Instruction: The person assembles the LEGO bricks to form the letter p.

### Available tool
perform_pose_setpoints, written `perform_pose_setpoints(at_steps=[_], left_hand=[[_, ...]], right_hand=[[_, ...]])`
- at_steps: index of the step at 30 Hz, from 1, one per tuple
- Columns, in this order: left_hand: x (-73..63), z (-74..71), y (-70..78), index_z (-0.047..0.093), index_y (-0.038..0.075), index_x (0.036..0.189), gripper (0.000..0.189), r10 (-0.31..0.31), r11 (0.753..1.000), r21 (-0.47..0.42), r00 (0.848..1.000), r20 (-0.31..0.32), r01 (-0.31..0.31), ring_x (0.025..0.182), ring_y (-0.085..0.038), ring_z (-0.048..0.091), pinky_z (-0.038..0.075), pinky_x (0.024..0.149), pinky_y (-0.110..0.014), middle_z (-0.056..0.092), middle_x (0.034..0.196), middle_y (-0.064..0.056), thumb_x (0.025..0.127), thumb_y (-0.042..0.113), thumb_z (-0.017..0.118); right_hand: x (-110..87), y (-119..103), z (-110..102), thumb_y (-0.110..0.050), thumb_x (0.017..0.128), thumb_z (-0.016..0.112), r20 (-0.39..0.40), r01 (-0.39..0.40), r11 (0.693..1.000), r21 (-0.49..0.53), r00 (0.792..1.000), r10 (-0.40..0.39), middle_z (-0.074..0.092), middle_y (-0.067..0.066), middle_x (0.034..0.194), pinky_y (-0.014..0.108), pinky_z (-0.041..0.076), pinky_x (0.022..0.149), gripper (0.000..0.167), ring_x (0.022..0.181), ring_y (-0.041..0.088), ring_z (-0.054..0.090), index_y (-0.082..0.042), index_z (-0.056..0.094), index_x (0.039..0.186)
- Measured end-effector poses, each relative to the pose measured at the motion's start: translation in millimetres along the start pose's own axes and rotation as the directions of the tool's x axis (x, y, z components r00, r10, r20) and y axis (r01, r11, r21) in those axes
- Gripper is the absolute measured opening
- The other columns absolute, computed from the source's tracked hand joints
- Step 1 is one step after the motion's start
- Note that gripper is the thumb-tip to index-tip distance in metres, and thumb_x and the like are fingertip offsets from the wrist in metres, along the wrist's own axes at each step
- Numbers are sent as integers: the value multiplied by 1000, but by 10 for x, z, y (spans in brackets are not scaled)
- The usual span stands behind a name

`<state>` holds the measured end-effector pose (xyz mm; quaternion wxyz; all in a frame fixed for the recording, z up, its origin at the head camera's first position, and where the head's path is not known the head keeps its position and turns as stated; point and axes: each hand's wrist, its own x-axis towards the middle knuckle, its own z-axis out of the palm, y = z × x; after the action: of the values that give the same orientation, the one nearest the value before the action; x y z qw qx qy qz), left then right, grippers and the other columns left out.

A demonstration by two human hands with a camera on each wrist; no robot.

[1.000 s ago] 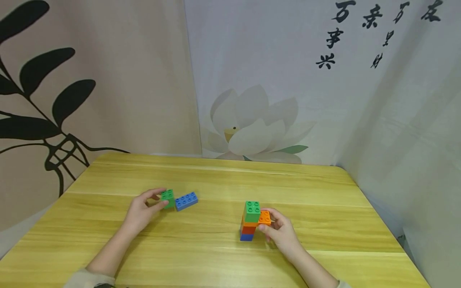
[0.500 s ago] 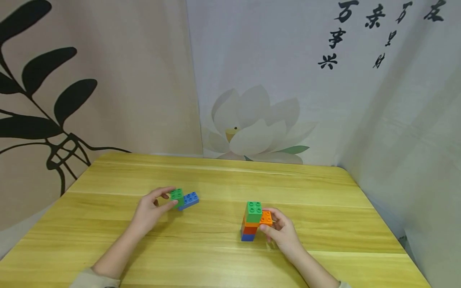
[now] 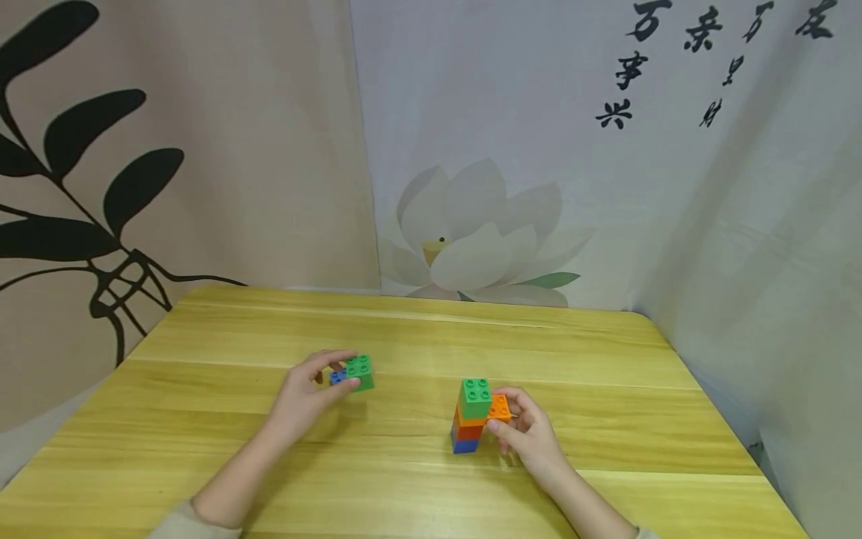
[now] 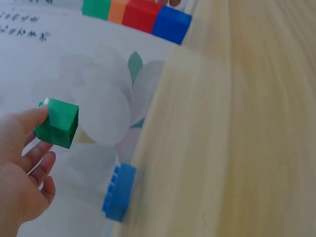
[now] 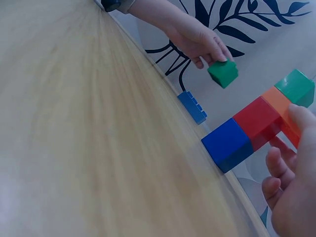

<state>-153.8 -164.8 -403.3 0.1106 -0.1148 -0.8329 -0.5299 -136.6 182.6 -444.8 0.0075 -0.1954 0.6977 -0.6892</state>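
My left hand (image 3: 304,391) pinches a green toy building brick (image 3: 361,373) between thumb and fingers, raised off the table, as the left wrist view shows. A longer blue brick (image 4: 120,192) lies on the table below it; in the head view the hand and green brick partly cover it. My right hand (image 3: 532,433) pinches the orange brick (image 3: 499,408) that juts from the side of an upright stack. The stack has a blue brick (image 5: 228,144) at the bottom, then a red brick (image 5: 257,123), the orange one, and a green brick (image 3: 476,397) on top.
The wooden table (image 3: 377,479) spreads out in front of me. Behind it hangs a pale curtain (image 3: 471,90) with a printed flower, leaves and black characters, and more cloth closes off the right side.
My left hand has moved right with the green brick, from the left of the blue brick to over and past it. My right hand and the stack have hardly moved.
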Motion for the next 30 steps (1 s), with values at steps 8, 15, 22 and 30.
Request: perform_pose_setpoints(at_steps=[8, 15, 22, 30], left_hand=[[37, 126, 281, 67, 13, 119, 39, 21, 995, -94, 999, 24, -18, 89, -28, 51, 45, 69, -30, 60, 105, -6, 83, 22, 77], [67, 262, 452, 68, 11, 117, 37, 78, 984, -163, 996, 41, -70, 79, -28, 50, 45, 61, -26, 59, 103, -7, 82, 18, 77], [95, 379, 582, 69, 16, 115, 36, 122, 981, -153, 992, 38, -115, 82, -23, 48, 39, 65, -31, 60, 101, -1, 80, 16, 79], [143, 525, 727, 69, 17, 115, 36, 187, 970, -170, 981, 53, -176, 96, -17, 52, 39, 78, -38, 63, 107, 7, 80, 16, 79]], right_hand=[[-4, 2, -3, 4, 88, 64, 8, 38, 999, -13, 999, -37, 67, 4, 96, 22, 44, 47, 32, 56, 7, 49, 4, 51, 117], [-11, -9, 0, 2, 87, 66, -5, 17, 1000, -5, 1000, -17, 67, 4, 94, 23, 44, 47, 32, 56, 8, 49, 2, 53, 116], [-15, -3, 3, 1, 87, 66, -13, 5, 1000, 1, 1000, -5, 67, 5, 95, 22, 44, 47, 32, 56, 8, 49, -1, 54, 116], [-7, 14, 4, 3, 87, 66, -2, 21, 1000, 7, 1000, -21, 67, 4, 94, 23, 44, 46, 31, 55, 8, 49, -1, 54, 115]])
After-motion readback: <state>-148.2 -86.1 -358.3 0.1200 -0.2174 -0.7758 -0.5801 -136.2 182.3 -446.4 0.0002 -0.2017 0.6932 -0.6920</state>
